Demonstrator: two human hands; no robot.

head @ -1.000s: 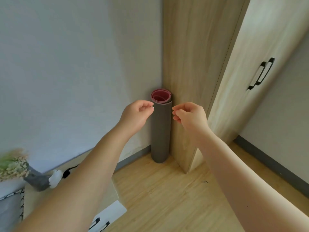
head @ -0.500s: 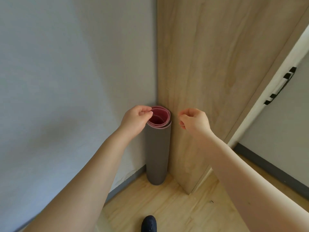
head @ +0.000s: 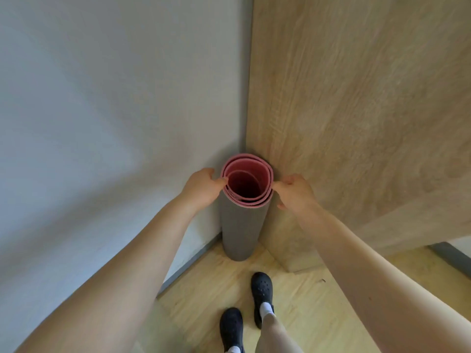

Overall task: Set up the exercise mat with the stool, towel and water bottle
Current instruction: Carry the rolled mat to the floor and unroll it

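A rolled exercise mat (head: 240, 230), grey outside and pink inside, stands upright on the floor in the corner between the white wall and a wooden wardrobe side. My left hand (head: 202, 188) grips the roll's top on its left side, thumb at the pink rim. My right hand (head: 295, 191) grips the top on its right side, thumb against the rim. Stool, towel and water bottle are out of view.
The white wall (head: 102, 123) closes the left, the wooden wardrobe panel (head: 356, 123) the right. A grey skirting runs along the wall foot. My feet in black shoes (head: 261, 296) stand on the light wood floor (head: 305, 301) just before the mat.
I have stepped closer and look down more steeply. Both hands moved in from beside the mat's top and now hold it on either side.
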